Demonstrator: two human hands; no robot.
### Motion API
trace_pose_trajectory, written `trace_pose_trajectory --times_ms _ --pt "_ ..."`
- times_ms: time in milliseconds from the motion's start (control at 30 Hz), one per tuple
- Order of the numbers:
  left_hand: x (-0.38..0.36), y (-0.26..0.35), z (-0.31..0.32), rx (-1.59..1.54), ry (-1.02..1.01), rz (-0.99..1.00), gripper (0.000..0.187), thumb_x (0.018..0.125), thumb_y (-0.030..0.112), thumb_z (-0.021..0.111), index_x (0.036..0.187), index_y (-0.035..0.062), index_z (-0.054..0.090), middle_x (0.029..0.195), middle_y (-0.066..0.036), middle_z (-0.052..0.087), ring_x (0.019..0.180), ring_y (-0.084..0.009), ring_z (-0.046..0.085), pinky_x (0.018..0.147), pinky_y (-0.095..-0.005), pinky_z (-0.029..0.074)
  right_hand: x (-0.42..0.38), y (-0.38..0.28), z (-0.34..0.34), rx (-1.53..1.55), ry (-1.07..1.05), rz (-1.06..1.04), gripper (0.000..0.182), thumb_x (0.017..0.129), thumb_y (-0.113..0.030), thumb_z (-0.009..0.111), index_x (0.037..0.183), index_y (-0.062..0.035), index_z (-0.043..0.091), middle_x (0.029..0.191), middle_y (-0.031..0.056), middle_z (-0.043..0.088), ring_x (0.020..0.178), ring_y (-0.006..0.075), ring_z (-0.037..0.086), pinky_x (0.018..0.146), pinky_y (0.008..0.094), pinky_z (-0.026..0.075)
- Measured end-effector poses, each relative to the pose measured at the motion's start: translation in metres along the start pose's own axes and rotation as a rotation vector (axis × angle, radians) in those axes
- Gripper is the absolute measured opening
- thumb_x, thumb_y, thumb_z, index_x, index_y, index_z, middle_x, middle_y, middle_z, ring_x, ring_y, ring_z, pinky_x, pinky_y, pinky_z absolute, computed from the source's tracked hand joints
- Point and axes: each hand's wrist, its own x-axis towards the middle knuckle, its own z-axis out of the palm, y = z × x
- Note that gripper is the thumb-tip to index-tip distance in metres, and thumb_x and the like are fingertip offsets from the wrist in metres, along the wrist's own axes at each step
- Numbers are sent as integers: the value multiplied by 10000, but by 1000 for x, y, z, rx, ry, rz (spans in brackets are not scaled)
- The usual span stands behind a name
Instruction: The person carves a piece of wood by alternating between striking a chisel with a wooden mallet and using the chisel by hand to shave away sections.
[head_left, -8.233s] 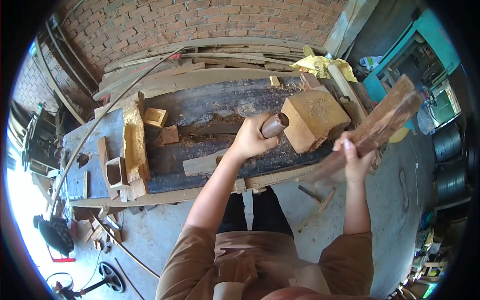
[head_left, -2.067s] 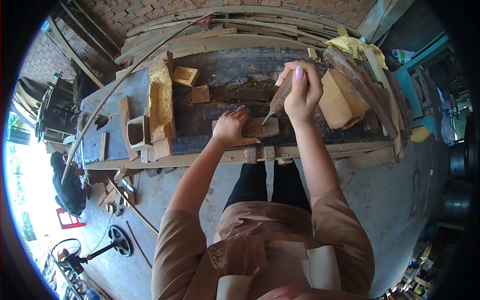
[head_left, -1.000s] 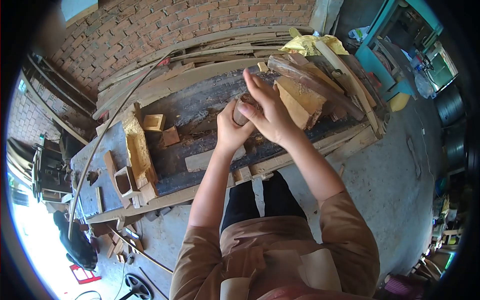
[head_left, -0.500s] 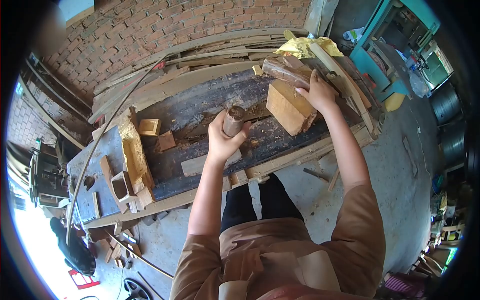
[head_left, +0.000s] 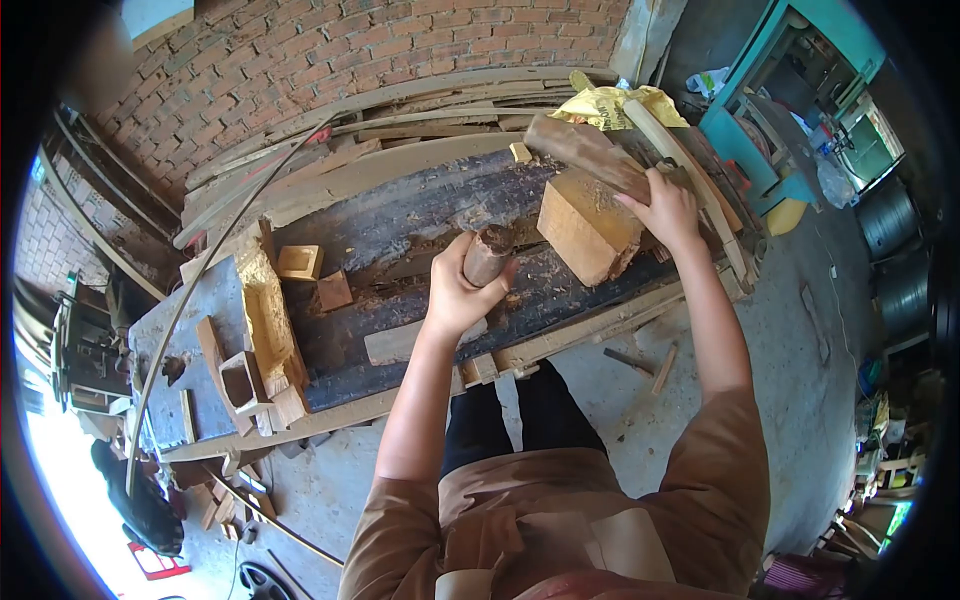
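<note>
My left hand (head_left: 458, 298) is wrapped round a thick round wooden handle (head_left: 488, 258) that stands roughly upright over the dark bench; whatever is below the fist is hidden. My right hand (head_left: 668, 212) closes on the near end of a wooden club (head_left: 585, 155), a stout rounded length of brown wood that slants up to the left. Just under the club sits a big pale wood block (head_left: 580, 230) with cut faces. A flat grey-brown board (head_left: 395, 343) lies beneath my left wrist.
A hollowed yellow timber (head_left: 265, 315), a small square wooden box (head_left: 300, 262) and an open box piece (head_left: 240, 382) lie on the bench's left. Long planks (head_left: 400, 118) line the brick wall. A yellow sack (head_left: 625, 105) rests at the back right.
My right hand has shifted right and slightly down, drawing the club with it and swinging it above the block. My left hand and the handle have moved a little right.
</note>
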Motion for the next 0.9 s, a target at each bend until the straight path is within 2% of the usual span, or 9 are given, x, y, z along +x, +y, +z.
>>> trace_pose_trajectory --times_ms 133,200,333,433,567,633,733,767,900 --pt "0 0 -2 -26 -8 -9 237 650 126 694 772 -5 538 636 -82 551 597 -90 473 567 -252 428 -24 -15 -26 513 292 -27 426 737 -327 686 941 -8 491 779 124 605 670 239 618 603 340 494" --pt "-1 -2 -2 -44 -6 -17 238 649 126 694 769 -7 537 636 -84 551 598 -90 473 567 -253 429 -45 -24 -36 1365 146 155 409 725 -270 706 960 -15 488 789 74 593 692 186 602 651 326 486" --pt "-5 -2 4 5 13 33 246 617 120 691 758 -6 533 641 -97 559 590 -107 494 570 -262 439 -81 -50 -73 738 -63 -156 492 635 -210 762 997 -12 494 831 119 595 738 233 601 689 315 480" --pt "-12 -11 6 -49 -15 -35 250 554 103 650 737 2 513 636 -104 557 597 -125 545 565 -283 453 -90 -38 -87 693 -143 -141 474 622 -190 762 983 -18 508 816 147 593 744 262 602 686 321 477" --pt "-14 4 1 -64 -61 -88 224 630 76 636 821 -1 548 697 -21 529 655 -82 457 604 -237 412 -99 -33 -91 916 108 -4 369 635 -105 728 931 -11 529 791 97 604 701 190 597 657 306 475" --pt "-11 -3 3 -33 -59 -68 214 631 75 633 812 3 546 695 -19 524 651 -81 450 600 -236 408 -107 -28 -74 1159 -189 -44 363 628 -73 715 931 -15 524 766 69 603 684 165 585 643 301 473" --pt "-10 -10 4 -24 -74 -40 197 632 75 626 798 11 541 689 -13 509 643 -81 433 592 -235 396 -110 -50 -76 640 -164 -103 348 621 -105 715 904 -20 532 739 114 618 691 221 625 612 316 476" --pt "-10 -11 2 -54 -94 -42 190 633 76 623 792 14 538 685 -10 500 641 -81 422 587 -234 389 -110 -50 -78 768 -150 -87 375 616 -129 723 920 -20 533 782 150 620 731 245 636 621 321 477" --pt "-10 -14 -4 -88 -62 17 179 638 87 623 773 24 524 672 13 484 623 -71 427 566 -233 382 -111 -51 -89 1195 78 106 250 676 -53 678 877 -13 534 764 44 581 630 124 547 585 277 456"
